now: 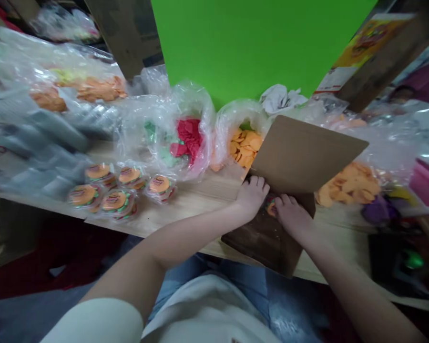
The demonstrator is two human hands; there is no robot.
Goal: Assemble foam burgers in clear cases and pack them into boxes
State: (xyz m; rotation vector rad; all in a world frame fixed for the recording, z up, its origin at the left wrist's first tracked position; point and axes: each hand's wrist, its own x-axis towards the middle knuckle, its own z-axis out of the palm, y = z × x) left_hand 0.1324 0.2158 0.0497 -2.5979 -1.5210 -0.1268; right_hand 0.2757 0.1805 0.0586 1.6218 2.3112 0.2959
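Left hand [250, 196], right hand [293, 218] at cardboard box [264, 238]; bagged orange discs [245, 147]

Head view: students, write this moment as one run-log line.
left hand: on cardboard box | right hand: beside round packet | grip: cannot tell

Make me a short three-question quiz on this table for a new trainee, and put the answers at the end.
1. Which is nearer the small round wrapped packets: the left hand or the right hand?
2. True or false: the cardboard box is shut.
3. Fill the gap: the orange discs lie in a clear plastic ____.

Key: 1. left hand; 2. false; 3. bag.
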